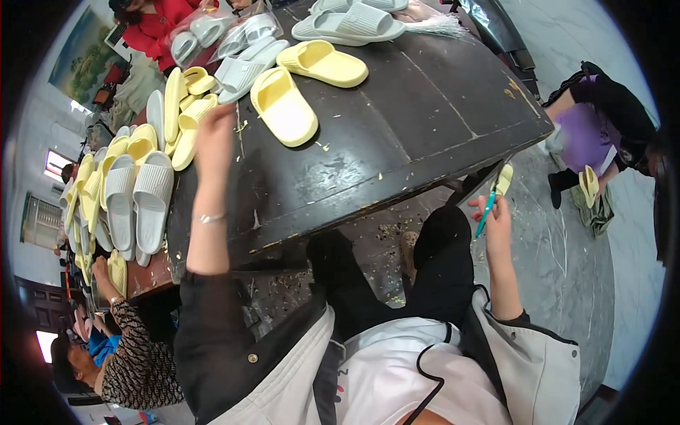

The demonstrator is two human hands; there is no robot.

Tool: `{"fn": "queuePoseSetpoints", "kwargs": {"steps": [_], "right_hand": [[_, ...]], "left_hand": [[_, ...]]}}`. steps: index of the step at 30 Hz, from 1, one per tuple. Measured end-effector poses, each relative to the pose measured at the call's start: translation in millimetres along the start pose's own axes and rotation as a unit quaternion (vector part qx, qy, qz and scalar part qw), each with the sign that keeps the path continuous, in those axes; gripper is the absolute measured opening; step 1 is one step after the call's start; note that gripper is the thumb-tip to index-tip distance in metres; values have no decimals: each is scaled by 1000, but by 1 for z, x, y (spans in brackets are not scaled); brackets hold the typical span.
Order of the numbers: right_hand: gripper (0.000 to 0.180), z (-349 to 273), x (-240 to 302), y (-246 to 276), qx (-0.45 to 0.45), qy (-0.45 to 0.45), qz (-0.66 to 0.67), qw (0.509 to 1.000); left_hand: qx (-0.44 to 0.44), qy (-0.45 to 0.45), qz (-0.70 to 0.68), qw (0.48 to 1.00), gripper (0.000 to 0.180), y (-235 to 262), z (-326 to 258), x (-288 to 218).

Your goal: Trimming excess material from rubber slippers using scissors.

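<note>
My left hand [214,134] reaches over the table's left part, smeared by motion; its fingertips are beside a yellow slide slipper [188,134], and whether they touch it is unclear. Just right of that hand, a yellow slipper [292,117] lies on the dark table, with another yellow slipper [329,65] behind it. Off the table's right side, my right hand [498,218] is closed around a slim teal-handled tool [486,212]; its tip is too small to make out. Beyond that tool shows one more yellow slipper [504,177], apparently low near the floor.
Grey slippers [153,202] and yellow ones pile up at the left. More grey slippers [347,28] and bagged pairs [234,35] are at the back. Small scraps dot the dark table [397,113] and floor. People sit left, back and right; the right one holds a yellow slipper [588,185].
</note>
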State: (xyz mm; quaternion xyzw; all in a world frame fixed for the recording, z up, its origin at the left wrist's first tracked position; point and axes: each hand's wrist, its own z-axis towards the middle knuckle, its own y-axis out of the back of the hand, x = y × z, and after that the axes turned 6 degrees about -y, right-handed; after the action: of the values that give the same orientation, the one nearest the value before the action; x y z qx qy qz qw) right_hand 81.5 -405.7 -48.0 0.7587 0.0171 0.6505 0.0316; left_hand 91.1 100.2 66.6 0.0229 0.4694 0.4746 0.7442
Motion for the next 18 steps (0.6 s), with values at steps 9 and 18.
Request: {"fn": "queuePoseSetpoints", "kwargs": {"steps": [9,18], "right_hand": [[25,-24,-21,42,-3,4,30,1000],[25,-22,-44,89,-92,-45,-10,995]], "left_hand": [[117,130,214,961,65,-167,76,-20],[131,-76,45,987,61,-128,-78,-98]]}}
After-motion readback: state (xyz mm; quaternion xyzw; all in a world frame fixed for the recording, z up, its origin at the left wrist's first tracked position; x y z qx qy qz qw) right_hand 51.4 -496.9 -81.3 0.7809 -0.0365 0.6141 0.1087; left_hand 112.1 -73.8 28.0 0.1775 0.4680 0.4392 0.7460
